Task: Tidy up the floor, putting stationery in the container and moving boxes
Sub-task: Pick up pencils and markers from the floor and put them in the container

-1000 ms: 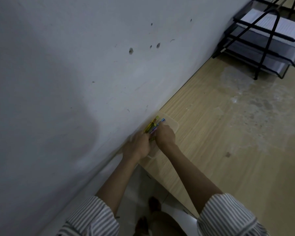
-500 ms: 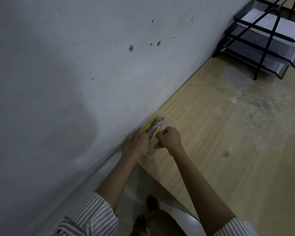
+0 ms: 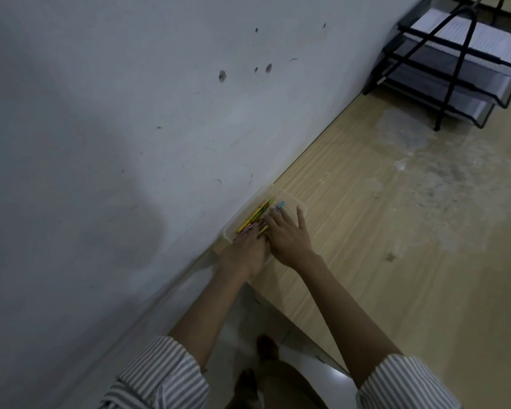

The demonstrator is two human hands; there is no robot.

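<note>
Head view: I count two hands, one clear plastic container (image 3: pixel 293 199), one bundle of coloured pens (image 3: pixel 255 215) inside it, and one black mesh tray rack (image 3: pixel 455 75). The pens overlap, so I cannot number them; I make out yellow and green barrels and one blue pen (image 3: pixel 279 206). The container sits on the wood-grain surface (image 3: pixel 396 231), its long side touching the white wall (image 3: pixel 130 113). My right hand (image 3: pixel 288 239) lies flat over the pens with its fingers straight and spread. My left hand (image 3: pixel 242 255) reaches in just beside it, and its fingertips are lost among the pens and partly under the right hand, so I cannot tell whether it pinches anything. To the right the surface runs open as far as the rack, well apart from the container. The frame cuts off the rack's far side, and the dim light blurs the container's near rim.
</note>
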